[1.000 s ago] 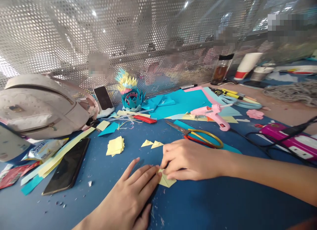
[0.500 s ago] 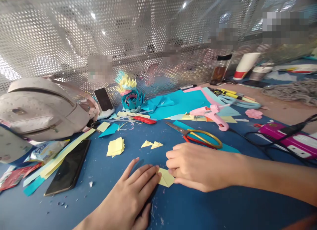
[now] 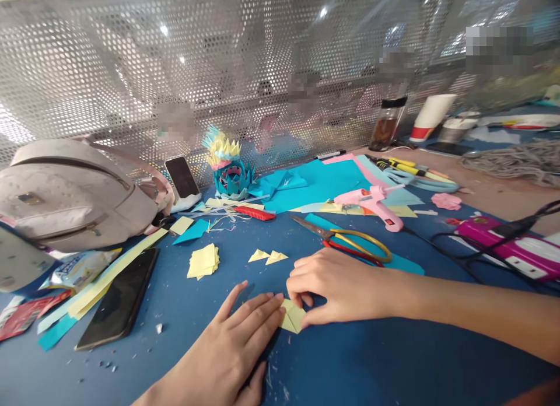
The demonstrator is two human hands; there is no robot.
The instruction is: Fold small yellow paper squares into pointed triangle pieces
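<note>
A small creased square of yellow paper point(image 3: 293, 317) lies on the blue tabletop between my hands. My left hand point(image 3: 238, 330) lies flat, its fingertips pressing on the left edge of the paper. At the right edge, my right hand point(image 3: 336, 289) has curled fingers and thumb around the paper's corner. Two folded yellow paper triangles point(image 3: 268, 256) sit just beyond my hands. Left of them is a stack of yellow paper squares point(image 3: 203, 261). Scissors point(image 3: 350, 241) with gold and red handles lie past my right hand.
A pink glue gun point(image 3: 371, 203), a red cutter point(image 3: 255, 213) and blue sheets point(image 3: 321, 181) lie farther back. A folded-paper model point(image 3: 231, 172) stands near the mesh wall. Phone point(image 3: 120, 301) and backpack point(image 3: 74, 190) are left; a purple power strip point(image 3: 507, 245) is right.
My right hand has shifted slightly left, and its thumb and index finger have drawn back along the paper's right side, showing a gap between them. My left hand stays nearly still.
</note>
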